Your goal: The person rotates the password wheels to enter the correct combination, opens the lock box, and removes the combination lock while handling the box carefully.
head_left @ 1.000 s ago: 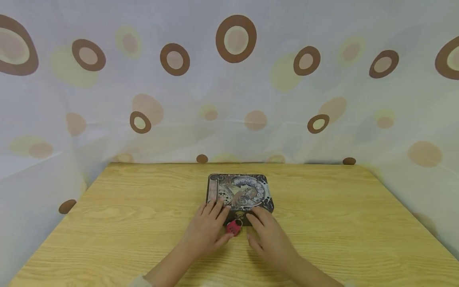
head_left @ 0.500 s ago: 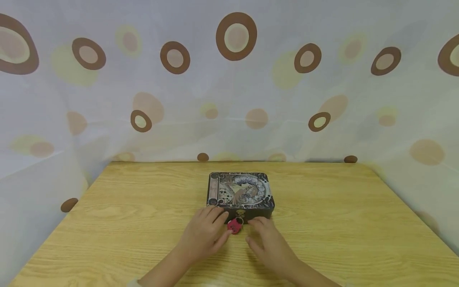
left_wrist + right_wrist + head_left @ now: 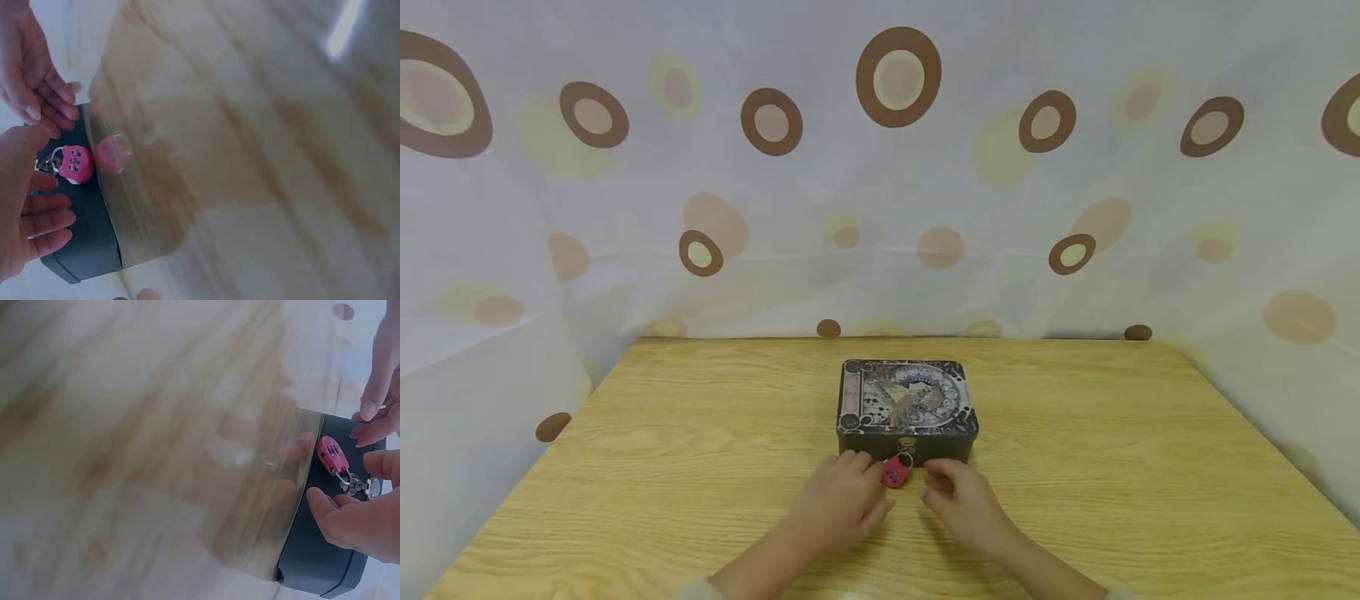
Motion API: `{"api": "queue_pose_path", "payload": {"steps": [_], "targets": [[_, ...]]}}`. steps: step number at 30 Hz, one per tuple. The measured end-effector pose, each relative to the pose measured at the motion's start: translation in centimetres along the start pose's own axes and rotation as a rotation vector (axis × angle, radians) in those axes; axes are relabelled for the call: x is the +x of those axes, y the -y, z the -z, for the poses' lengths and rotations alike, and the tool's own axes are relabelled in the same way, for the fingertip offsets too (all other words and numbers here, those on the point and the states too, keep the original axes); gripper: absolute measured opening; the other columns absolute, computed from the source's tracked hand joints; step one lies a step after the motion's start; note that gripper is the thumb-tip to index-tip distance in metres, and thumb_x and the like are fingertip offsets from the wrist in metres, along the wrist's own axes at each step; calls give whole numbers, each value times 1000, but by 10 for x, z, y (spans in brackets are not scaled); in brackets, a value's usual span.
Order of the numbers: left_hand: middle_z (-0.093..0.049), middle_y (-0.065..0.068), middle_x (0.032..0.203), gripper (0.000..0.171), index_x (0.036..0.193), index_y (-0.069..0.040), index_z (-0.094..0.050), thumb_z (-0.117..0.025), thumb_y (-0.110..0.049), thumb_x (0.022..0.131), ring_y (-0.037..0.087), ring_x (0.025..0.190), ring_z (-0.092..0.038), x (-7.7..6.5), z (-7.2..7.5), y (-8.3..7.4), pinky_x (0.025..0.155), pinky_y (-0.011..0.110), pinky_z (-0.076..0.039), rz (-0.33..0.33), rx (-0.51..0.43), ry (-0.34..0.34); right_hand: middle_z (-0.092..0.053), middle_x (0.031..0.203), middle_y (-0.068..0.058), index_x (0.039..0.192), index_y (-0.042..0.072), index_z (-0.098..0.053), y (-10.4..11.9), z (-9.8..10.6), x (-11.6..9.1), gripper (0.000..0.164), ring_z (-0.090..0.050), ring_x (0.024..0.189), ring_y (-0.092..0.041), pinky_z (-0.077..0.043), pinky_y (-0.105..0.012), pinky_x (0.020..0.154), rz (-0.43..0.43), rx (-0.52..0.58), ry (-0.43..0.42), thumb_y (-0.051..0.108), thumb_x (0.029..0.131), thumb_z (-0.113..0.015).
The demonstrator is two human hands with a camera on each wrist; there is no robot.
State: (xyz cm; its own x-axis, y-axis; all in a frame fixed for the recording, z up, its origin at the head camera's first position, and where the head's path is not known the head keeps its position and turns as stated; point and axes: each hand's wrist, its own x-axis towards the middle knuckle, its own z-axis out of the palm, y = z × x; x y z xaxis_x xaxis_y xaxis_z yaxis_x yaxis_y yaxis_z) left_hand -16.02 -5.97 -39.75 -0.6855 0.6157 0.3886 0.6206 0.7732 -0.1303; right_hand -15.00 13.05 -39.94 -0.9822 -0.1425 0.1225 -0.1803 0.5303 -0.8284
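Observation:
A dark tin box (image 3: 910, 396) with a patterned lid lies closed on the table. From the metal clasp (image 3: 357, 486) on its front hangs a small pink combination padlock (image 3: 895, 472), its number dials showing in the left wrist view. My left hand (image 3: 838, 500) is just left of the padlock, fingers loosely bent near the box front; whether they touch the box or lock is unclear. To the right of the padlock is my right hand (image 3: 966, 504), thumb and fingers apart and relaxed, close to the front face. Neither hand appears to grip anything.
The box stands on a wood-grain table (image 3: 700, 417) with a glossy surface. A pale curtain (image 3: 820, 183) printed with brown and yellow circles encloses the back and both sides.
Both hands have drawn back from the lid toward the box's front edge and lower, beside the padlock. The lid picture is now uncovered. The box stays closed.

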Motion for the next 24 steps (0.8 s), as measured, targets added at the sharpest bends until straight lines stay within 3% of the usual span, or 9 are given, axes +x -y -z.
{"api": "queue_pose_path", "payload": {"steps": [4,12,18,24], "targets": [[-60,2,86,36,99,-6,-65,-61,-39,84,17,78,-55,3,-2,-4,66,28,-49,43,-27,75,-65,98,-20,108,-15,-57,-2,-1,4,32,-63,88,-28,-56,-31,75,-44,50,18,0,80,-64],[-64,8,91,37,103,1,-63,-64,-31,83,21,83,-58,7,-5,-7,74,31,-52,124,-160,90,-65,95,-24,104,-19,-57,-2,-10,10,30,-63,89,-29,-56,-32,74,-53,136,15,-1,81,-60],[-63,11,95,38,105,3,-62,-66,-27,82,22,86,-59,8,-9,-9,77,32,-53,181,-284,113,-65,98,-24,106,-18,-58,1,-16,14,31,-63,92,-28,-56,-32,75,-157,196,-19,1,81,-59],[-62,8,87,33,102,3,-63,-69,-21,80,17,80,-59,10,-13,-10,70,27,-53,234,-451,102,-66,98,-21,108,-17,-58,3,-18,16,32,-63,90,-22,-56,-30,74,-224,253,-10,0,81,-57]]}}
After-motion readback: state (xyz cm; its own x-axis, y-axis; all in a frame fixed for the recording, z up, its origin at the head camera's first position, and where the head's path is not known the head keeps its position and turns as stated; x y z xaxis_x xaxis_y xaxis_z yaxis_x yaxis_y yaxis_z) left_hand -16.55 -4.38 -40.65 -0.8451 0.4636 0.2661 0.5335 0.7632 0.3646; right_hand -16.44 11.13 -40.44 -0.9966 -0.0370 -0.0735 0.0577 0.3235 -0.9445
